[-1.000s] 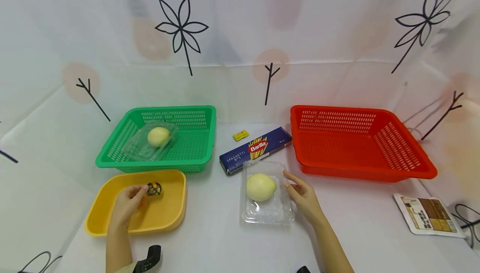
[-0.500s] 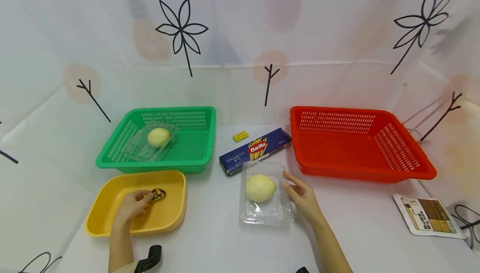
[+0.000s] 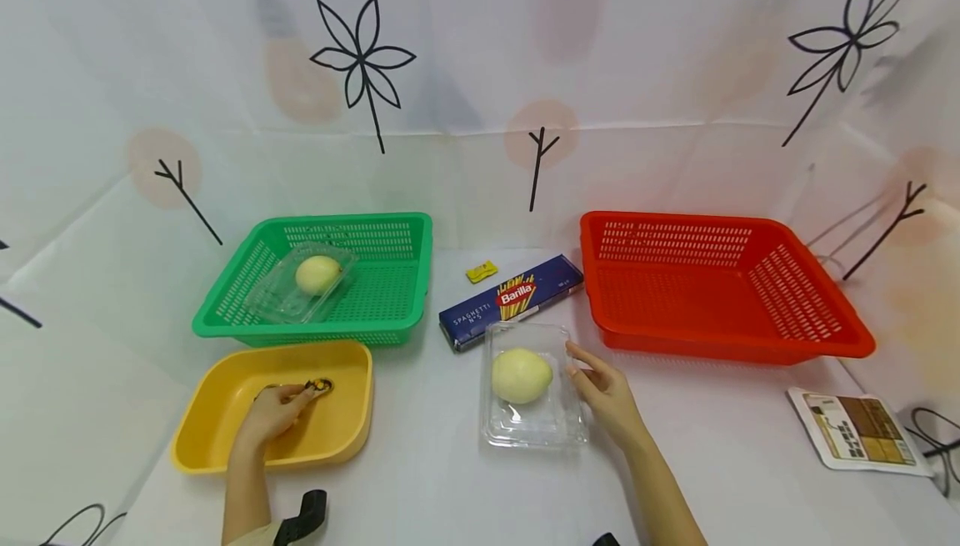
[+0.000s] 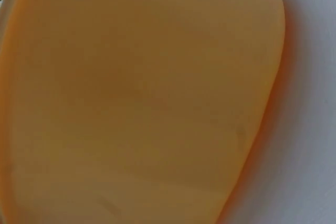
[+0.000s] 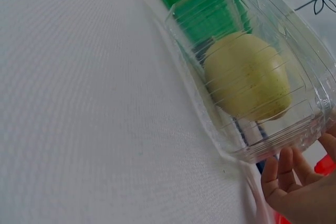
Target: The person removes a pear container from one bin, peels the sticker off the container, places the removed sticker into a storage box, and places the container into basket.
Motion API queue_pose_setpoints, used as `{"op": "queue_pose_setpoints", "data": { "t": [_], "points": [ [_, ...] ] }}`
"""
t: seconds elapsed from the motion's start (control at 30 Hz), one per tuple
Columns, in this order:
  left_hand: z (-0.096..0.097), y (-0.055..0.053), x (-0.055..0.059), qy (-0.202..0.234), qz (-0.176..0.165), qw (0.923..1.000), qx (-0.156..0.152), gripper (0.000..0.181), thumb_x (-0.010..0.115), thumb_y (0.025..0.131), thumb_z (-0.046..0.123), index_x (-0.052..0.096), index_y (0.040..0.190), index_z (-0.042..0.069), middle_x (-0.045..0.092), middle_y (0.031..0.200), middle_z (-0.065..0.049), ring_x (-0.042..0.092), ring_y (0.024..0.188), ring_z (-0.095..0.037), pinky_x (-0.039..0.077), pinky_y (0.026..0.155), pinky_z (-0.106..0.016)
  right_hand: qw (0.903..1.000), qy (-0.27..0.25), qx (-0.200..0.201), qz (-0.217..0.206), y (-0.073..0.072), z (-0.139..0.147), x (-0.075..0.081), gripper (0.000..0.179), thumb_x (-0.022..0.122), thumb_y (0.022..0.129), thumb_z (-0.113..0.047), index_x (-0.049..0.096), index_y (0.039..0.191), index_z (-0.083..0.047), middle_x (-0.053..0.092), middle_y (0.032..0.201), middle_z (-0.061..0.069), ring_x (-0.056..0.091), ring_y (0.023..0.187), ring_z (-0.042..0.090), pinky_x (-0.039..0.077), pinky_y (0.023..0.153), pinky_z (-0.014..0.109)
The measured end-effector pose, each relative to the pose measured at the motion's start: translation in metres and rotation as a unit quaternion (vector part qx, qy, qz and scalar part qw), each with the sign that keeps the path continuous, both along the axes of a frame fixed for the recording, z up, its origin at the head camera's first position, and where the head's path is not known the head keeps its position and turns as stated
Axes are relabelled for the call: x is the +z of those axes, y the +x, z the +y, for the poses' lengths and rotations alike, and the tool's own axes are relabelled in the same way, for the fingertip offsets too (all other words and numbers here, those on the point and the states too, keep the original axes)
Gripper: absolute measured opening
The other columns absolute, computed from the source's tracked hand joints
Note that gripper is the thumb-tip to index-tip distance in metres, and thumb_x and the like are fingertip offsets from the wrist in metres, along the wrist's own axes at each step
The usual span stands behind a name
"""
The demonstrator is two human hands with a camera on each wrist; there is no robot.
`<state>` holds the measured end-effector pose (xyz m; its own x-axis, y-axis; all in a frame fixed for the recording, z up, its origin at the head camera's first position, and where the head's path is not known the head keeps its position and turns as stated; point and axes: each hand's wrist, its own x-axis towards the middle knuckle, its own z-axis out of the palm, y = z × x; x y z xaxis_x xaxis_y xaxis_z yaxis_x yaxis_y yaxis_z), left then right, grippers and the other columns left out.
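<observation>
Over the yellow tub (image 3: 347,413), my left hand (image 3: 272,418) pinches a small dark disc-like thing with orange and yellow patterning (image 3: 321,385); its kind is too small to tell. Only the tub's yellow wall (image 4: 142,87) shows in the left wrist view. My right hand (image 3: 606,392) grips the right edge of a clear plastic clamshell box (image 3: 558,425) on the table. A pale yellow-green round fruit (image 3: 521,376) lies inside. In the right wrist view, the right fingers (image 5: 286,169) are against the box's edge, beside the fruit (image 5: 247,77).
A green basket (image 3: 382,334) at back left holds another clear box with a similar fruit (image 3: 317,275). Between it and a red basket (image 3: 738,350) lie a spaghetti box (image 3: 480,311) and a small yellow packet (image 3: 482,271). A white-and-brown pouch (image 3: 858,431) lies far right.
My left hand has shifted right and slightly lower within the yellow tub, carrying the small dark thing toward the tub's right side. My right hand and the clamshell box stay put.
</observation>
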<state>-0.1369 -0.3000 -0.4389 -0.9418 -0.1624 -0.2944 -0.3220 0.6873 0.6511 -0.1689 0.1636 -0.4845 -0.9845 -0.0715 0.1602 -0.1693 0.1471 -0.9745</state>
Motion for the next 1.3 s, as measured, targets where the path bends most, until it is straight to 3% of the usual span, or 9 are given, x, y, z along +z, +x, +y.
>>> {"op": "queue_pose_setpoints", "data": {
  "t": [0.2,0.3,0.4,0.53,0.67,0.73,0.93,1.13,1.3],
  "points": [
    [0.0009,-0.0002,0.0017,-0.019,0.002,0.9997,-0.015,0.058,0.049,0.097,0.026,0.037,0.131,-0.02,0.058,0.106,-0.033,0.052,0.078,-0.024,0.041,0.066,-0.029,1.0,-0.002,0.001,-0.003,0.0004,0.0003,0.0016,0.041,0.058,0.093,-0.013,0.053,0.132,-0.001,0.057,0.126,0.01,0.06,0.09,0.022,0.05,0.071,0.02],
    [0.0015,-0.0003,0.0025,-0.031,0.009,0.9993,-0.02,0.061,0.048,0.098,0.028,0.033,0.135,-0.018,0.047,0.123,-0.04,0.051,0.091,-0.033,0.045,0.079,-0.039,1.0,0.0,-0.001,-0.004,0.0007,0.0001,0.0017,0.041,0.059,0.093,-0.013,0.053,0.132,-0.001,0.057,0.127,0.012,0.06,0.09,0.022,0.05,0.07,0.02],
    [0.0022,0.0001,0.0031,-0.032,0.013,0.9993,-0.014,0.061,0.049,0.097,0.029,0.034,0.136,-0.016,0.042,0.128,-0.041,0.048,0.099,-0.038,0.044,0.086,-0.046,1.0,-0.001,-0.001,-0.004,0.0007,-0.0001,0.0018,0.041,0.059,0.093,-0.012,0.053,0.132,0.0,0.055,0.128,0.018,0.061,0.09,0.021,0.05,0.07,0.02],
    [0.0018,0.0009,0.0022,-0.018,0.022,0.9996,0.004,0.057,0.051,0.096,0.028,0.039,0.134,-0.013,0.056,0.105,-0.031,0.054,0.083,-0.029,0.045,0.072,-0.035,1.0,-0.003,0.0,-0.006,0.0007,-0.0002,0.0015,0.042,0.058,0.093,-0.011,0.052,0.132,0.0,0.051,0.13,0.024,0.061,0.091,0.02,0.049,0.07,0.02],
    [0.0012,0.0014,-0.0004,-0.004,0.031,0.9995,0.01,0.053,0.053,0.095,0.025,0.044,0.13,-0.013,0.057,0.079,-0.013,0.052,0.065,-0.018,0.041,0.058,-0.026,1.0,-0.001,-0.002,-0.006,0.0003,0.0,0.0011,0.041,0.058,0.092,-0.011,0.052,0.132,0.0,0.052,0.13,0.023,0.061,0.09,0.021,0.049,0.069,0.02],
    [0.0009,0.0009,-0.0019,-0.004,0.031,0.9995,0.003,0.053,0.054,0.095,0.026,0.046,0.128,-0.015,0.059,0.079,-0.012,0.051,0.064,-0.016,0.041,0.057,-0.025,1.0,0.0,-0.002,-0.007,0.0006,0.0001,0.0014,0.041,0.058,0.092,-0.011,0.052,0.132,0.0,0.053,0.129,0.022,0.061,0.09,0.022,0.049,0.07,0.02],
    [0.0002,-0.0016,-0.0031,-0.023,0.021,0.9993,-0.02,0.058,0.055,0.095,0.032,0.046,0.129,-0.014,0.061,0.101,-0.025,0.054,0.077,-0.02,0.043,0.064,-0.026,0.9999,0.0,-0.003,-0.016,0.0004,0.0002,0.0014,0.041,0.058,0.093,-0.012,0.052,0.132,-0.001,0.051,0.131,0.024,0.06,0.092,0.024,0.05,0.071,0.02],
    [0.0003,0.002,-0.0033,0.019,0.062,0.9976,0.023,0.041,0.056,0.095,0.023,0.055,0.121,-0.01,0.056,0.078,-0.011,0.048,0.064,-0.016,0.04,0.053,-0.024,0.9998,0.0,0.001,-0.018,0.0006,0.0003,0.0009,0.042,0.058,0.093,-0.013,0.052,0.133,-0.002,0.051,0.131,0.023,0.06,0.092,0.024,0.05,0.071,0.02],
    [0.0029,0.0036,-0.0028,0.049,0.111,0.9917,0.041,0.031,0.058,0.094,0.018,0.062,0.107,-0.01,0.061,0.084,-0.009,0.049,0.069,-0.012,0.044,0.057,-0.02,0.9999,-0.001,0.002,-0.016,0.0007,0.001,0.0009,0.042,0.058,0.093,-0.013,0.052,0.133,-0.002,0.052,0.131,0.02,0.06,0.093,0.023,0.05,0.072,0.021]
  ]
}}
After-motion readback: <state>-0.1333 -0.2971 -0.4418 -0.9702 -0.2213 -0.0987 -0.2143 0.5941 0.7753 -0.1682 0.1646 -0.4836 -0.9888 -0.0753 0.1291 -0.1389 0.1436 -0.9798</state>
